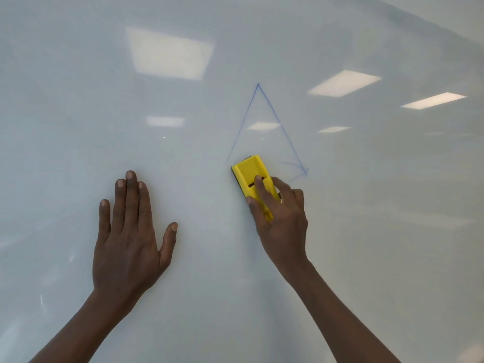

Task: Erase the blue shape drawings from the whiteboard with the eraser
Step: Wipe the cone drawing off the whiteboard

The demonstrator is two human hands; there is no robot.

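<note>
A blue triangle outline is drawn on the whiteboard, right of centre. Its two slanted sides run down from an apex; the bottom line is mostly gone, with faint blue smears left near the lower right corner. My right hand grips a yellow eraser with a dark felt underside, pressed flat on the board at the triangle's lower left. My left hand lies flat on the board to the left, fingers spread, holding nothing.
The glossy board fills the whole view and reflects ceiling light panels. The board's upper edge slants across the top right corner. No other drawings show.
</note>
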